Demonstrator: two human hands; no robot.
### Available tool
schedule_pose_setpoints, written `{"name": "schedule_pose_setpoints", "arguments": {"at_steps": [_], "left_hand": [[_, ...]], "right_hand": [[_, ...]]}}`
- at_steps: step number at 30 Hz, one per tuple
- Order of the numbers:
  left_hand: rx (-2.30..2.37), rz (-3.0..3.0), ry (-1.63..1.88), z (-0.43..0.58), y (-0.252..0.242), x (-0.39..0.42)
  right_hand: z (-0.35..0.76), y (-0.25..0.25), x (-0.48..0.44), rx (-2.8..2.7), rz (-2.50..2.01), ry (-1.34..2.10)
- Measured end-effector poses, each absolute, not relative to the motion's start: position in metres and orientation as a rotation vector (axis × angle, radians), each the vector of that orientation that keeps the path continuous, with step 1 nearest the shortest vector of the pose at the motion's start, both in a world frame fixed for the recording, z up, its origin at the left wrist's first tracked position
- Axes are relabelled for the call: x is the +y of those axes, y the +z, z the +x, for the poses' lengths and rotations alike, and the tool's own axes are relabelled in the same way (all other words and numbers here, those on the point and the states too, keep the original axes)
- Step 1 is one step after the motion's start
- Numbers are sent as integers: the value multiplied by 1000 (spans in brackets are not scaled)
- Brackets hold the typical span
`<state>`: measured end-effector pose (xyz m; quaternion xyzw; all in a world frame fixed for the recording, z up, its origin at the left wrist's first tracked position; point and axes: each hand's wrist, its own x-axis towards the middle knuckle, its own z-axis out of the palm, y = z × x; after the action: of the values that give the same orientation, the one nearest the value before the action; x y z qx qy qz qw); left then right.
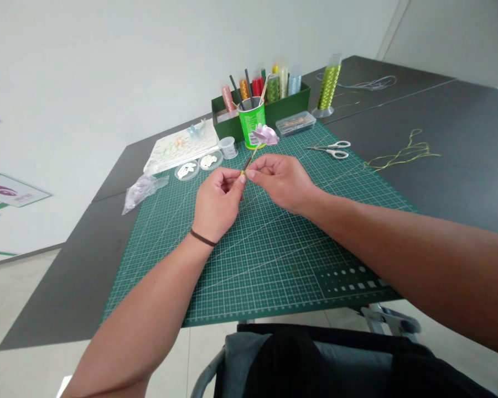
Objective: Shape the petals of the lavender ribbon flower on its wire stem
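Note:
A pale lilac artificial flower [265, 135] on a thin stem [255, 150] stands tilted above the fingers. My left hand [219, 202] is closed, thumb and fingers pinching the lower end of the stem, where a bit of yellow-green thread shows. A short dark stick [247, 163] pokes up beside the stem. My right hand [284, 179] is closed too, its thumb and forefinger pinched against the stem, apparently on the fine thread. More yellow-green thread [410, 150] trails loosely over the table on the right. The fingertips hide the exact contact.
A green cutting mat [257, 260] covers the dark table [460, 149]. Behind the hands stand a green can [251, 124], a box of thread spools [290, 104] and a tall green spool [329, 88]. Scissors [336, 149] lie right; small dishes [187, 170] and a plastic bag [140, 190] left.

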<state>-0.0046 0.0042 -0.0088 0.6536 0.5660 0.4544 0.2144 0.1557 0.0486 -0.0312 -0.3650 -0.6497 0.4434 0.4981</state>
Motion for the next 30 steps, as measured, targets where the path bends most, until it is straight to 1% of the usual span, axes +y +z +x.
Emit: {"name": "schedule_pose_setpoints", "arguments": {"at_steps": [12,30], "left_hand": [[1492,1863,1242,-16,-23,11],[1574,1871,1218,-12,-17,10]], "right_hand": [[157,-26,44,-1592,-884,1095],[158,-28,45,-1616,-877,1079]]}}
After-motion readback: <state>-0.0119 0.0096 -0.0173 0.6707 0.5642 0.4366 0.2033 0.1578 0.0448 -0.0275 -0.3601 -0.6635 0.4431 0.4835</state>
